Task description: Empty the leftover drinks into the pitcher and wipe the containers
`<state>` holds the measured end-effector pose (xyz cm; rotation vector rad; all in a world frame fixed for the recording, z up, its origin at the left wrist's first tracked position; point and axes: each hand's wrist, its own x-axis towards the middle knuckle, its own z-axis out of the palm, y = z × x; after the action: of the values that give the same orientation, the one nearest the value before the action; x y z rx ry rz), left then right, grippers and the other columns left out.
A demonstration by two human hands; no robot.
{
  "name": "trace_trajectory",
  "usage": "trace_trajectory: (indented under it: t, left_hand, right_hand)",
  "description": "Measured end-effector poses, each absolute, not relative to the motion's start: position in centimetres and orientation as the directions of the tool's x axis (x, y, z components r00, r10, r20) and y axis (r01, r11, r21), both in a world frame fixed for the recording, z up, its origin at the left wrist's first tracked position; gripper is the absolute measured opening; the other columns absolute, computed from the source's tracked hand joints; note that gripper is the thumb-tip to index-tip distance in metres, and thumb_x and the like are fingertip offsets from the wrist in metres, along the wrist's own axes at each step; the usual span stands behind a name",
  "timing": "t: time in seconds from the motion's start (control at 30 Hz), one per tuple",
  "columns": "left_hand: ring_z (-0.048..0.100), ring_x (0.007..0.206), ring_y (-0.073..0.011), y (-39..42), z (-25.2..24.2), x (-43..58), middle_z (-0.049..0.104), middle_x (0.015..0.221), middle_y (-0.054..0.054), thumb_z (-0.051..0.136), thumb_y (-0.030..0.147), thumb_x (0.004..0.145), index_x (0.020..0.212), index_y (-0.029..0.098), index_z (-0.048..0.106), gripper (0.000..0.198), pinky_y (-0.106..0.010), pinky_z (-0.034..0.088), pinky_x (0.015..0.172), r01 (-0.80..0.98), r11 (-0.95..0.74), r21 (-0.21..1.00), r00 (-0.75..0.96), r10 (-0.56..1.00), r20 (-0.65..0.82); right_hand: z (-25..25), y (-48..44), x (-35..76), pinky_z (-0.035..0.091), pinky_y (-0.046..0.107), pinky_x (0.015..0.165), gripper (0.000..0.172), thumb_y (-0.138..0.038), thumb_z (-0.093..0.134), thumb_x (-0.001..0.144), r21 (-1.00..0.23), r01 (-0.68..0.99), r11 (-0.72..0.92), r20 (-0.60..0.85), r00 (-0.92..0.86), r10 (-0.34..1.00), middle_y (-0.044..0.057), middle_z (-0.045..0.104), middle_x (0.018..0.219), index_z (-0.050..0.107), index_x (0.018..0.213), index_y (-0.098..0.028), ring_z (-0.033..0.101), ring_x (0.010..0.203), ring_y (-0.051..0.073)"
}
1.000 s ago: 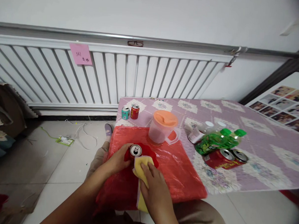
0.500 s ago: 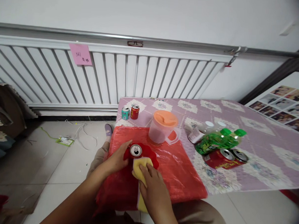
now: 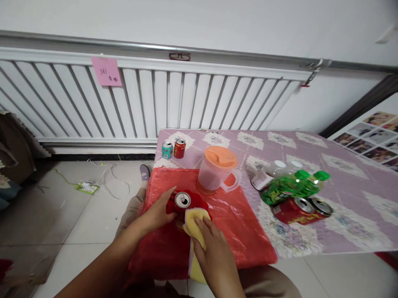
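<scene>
Ideally, the left hand (image 3: 157,213), fingers spread beside the can (image 3: 182,202) at eight o'clock from the jug (image 3: 212,178), should brace it while the right hand (image 3: 217,251), clamped on the cloth (image 3: 193,220), presses gently.

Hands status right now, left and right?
Left hand: open, curved at the near can's left side; whether it touches can't be told.
Right hand: closed, holding the yellow cloth.
</scene>
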<state>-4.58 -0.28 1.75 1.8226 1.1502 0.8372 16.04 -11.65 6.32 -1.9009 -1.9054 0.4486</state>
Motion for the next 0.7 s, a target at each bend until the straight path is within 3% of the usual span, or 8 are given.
trace_trajectory:
  t: [0.13,0.27,0.37,0.5,0.7]
  left_hand:
    - [0.04,0.143,-0.028,0.0,2.5,-4.2,0.04,0.156,-0.012,0.066,0.006,0.069,0.15,0.021,0.033,0.089,-0.048,0.03,0.121,0.333,-0.242,0.912,0.42,0.904,0.086]
    - [0.05,0.134,-0.0281,-0.2,2.6,-3.4,0.053,0.144,-0.012,0.068,0.006,0.068,0.141,0.019,0.046,0.077,-0.048,0.036,0.117,0.266,-0.265,0.927,0.431,0.893,0.132]
    - [0.053,0.129,-0.0282,-0.6,2.0,-3.0,0.055,0.14,-0.012,0.074,0.009,0.067,0.137,0.02,0.048,0.076,-0.049,0.039,0.114,0.289,-0.278,0.916,0.356,0.92,0.167]
    - [0.047,0.134,-0.0318,-1.1,1.4,-3.0,0.052,0.142,-0.014,0.08,0.014,0.063,0.139,0.019,0.046,0.084,-0.053,0.034,0.117,0.37,-0.276,0.887,0.284,0.943,0.174]
    - [0.04,0.142,-0.0304,-0.9,2.4,-3.7,0.041,0.154,-0.014,0.071,0.007,0.067,0.148,0.021,0.036,0.09,-0.052,0.03,0.12,0.271,-0.253,0.929,0.392,0.91,0.133]
  right_hand:
    - [5.7,-11.2,16.9,0.044,0.046,0.109,0.05,-0.033,0.049,0.09,-0.664,0.746,0.057,0.203,0.107,0.973,0.013,0.057,0.142,0.056,0.138,-0.02,0.052,0.133,0.028]
    - [4.7,-9.9,15.7,0.046,0.044,0.107,0.054,-0.039,0.048,0.09,-0.786,0.616,0.059,0.208,0.174,0.963,0.015,0.056,0.142,0.05,0.139,-0.017,0.054,0.13,0.026]
    - [3.9,-9.4,14.9,0.046,0.045,0.107,0.055,-0.038,0.048,0.089,-0.81,0.585,0.043,0.181,0.178,0.967,0.017,0.057,0.141,0.049,0.139,-0.015,0.055,0.13,0.027]
    - [3.2,-9.5,14.9,0.043,0.046,0.11,0.055,-0.036,0.046,0.089,-0.81,0.586,0.004,0.129,0.173,0.976,0.018,0.055,0.143,0.049,0.139,-0.013,0.051,0.133,0.027]
    - [3.5,-9.8,15.1,0.042,0.043,0.11,0.057,-0.037,0.047,0.09,-0.816,0.577,0.014,0.149,0.187,0.971,0.016,0.053,0.145,0.045,0.142,-0.015,0.05,0.134,0.025]
